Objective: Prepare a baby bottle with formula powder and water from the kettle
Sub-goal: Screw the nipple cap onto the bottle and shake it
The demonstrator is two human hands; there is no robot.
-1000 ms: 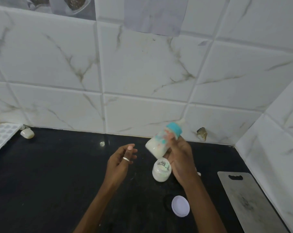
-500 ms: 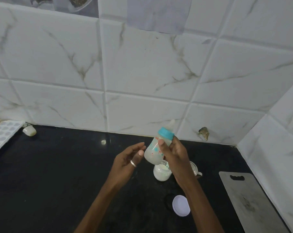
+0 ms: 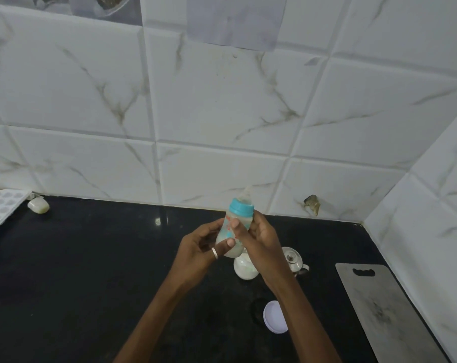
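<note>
Head view: holds the baby bottle [image 3: 227, 230] above the counter [image 3: 91, 258], right hand [image 3: 261, 239] wrapped around its middle, left hand [image 3: 196, 247] gripping its base. Looks already filled with milky liquid and capped; probably left: mixing, closing the formula jar [image 3: 244, 269].

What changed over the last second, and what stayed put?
The left hand, open and apart a second ago, moved right and now holds the baby bottle low down. The right hand kept its grip and brought the bottle from a steep tilt to nearly upright. The formula jar, white lid, steel kettle and cutting board stayed put.
</note>
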